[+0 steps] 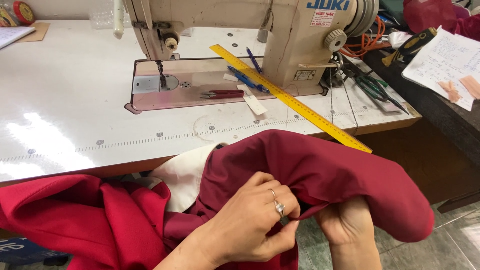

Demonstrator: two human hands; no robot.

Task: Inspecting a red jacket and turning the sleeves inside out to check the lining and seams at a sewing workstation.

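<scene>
Up close, near edge: left hand (250, 220) pinching dark red fabric (320, 170), fingers curled tight. Right hand (345, 225) half under cloth, fisted round it. Far behind: sewing machine (260, 35) w/ yellow ruler (290, 100).

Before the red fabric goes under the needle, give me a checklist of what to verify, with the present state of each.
1. Left hand pinching the red fabric: ok.
2. Right hand supporting from inside the cloth: ok, though partly hidden.
3. Needle area free: ok, nothing lies under it.
4. Machine bed free: not ok, red-handled snips, blue pens and yellow ruler lie across it.
5. Thread through the needle: cannot tell.
</scene>
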